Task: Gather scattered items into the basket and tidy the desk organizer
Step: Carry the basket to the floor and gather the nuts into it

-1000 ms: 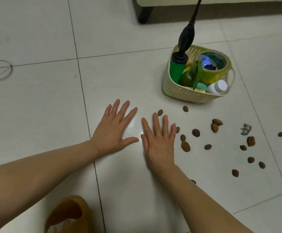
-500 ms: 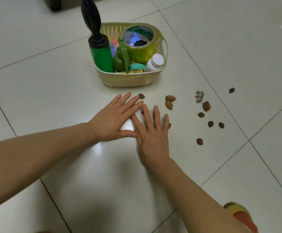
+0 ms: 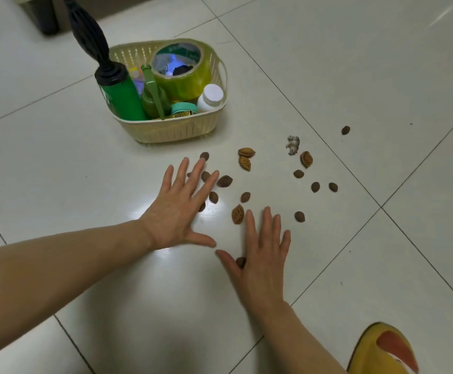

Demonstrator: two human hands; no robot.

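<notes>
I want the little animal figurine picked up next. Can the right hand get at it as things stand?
Probably yes. The right hand lies flat and holds nothing, and the figurine stands in the open beyond it on bare floor, with only small pits scattered between them.

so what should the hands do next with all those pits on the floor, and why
Probably sweep inward: both the left hand and right hand lie flat and open on the white tiled floor, holding nothing, with the scattered brown fruit pits between and beyond them. Cupping the near ones into a pile looks like the easiest step before lifting them into the cream plastic basket.
</notes>
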